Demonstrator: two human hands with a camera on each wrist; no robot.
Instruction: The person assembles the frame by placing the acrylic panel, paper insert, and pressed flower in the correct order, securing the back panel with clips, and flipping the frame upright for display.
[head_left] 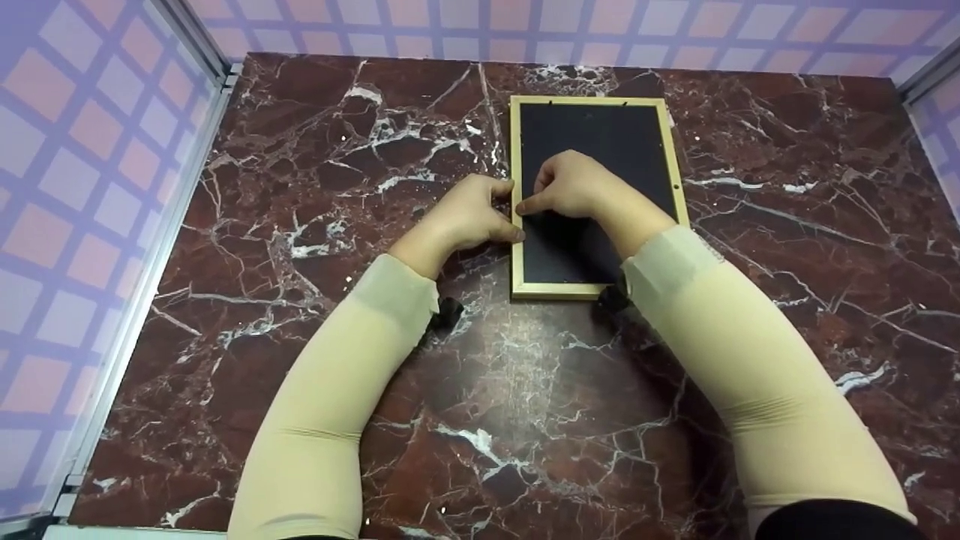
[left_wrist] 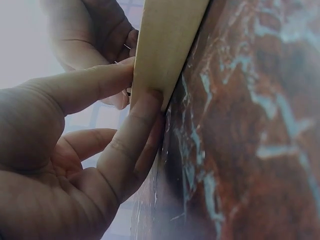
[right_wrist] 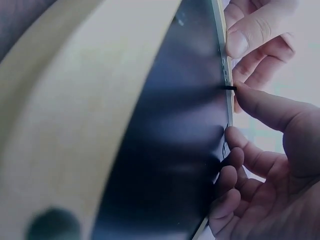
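Note:
A picture frame (head_left: 592,289) with a light wooden border lies on the table, its black backing board (head_left: 589,135) facing up. At its left side, my left hand (head_left: 472,214) holds the border, thumb on the top edge and fingers against the outer side wall (left_wrist: 167,40). My right hand (head_left: 577,184) is over the board. In the right wrist view, its thumb (right_wrist: 260,102) presses the end of a small black tab (right_wrist: 229,88) standing out from the inner edge. The other right fingers bend beside the border, the index fingertip touching it.
Two more small black tabs stick up at the far border. The table (head_left: 337,187) has a dark red marbled top. Checkered panels (head_left: 465,30) rise at the back and sides, with a metal rail (head_left: 161,262) on the left. Black devices (head_left: 448,315) sit under both wrists.

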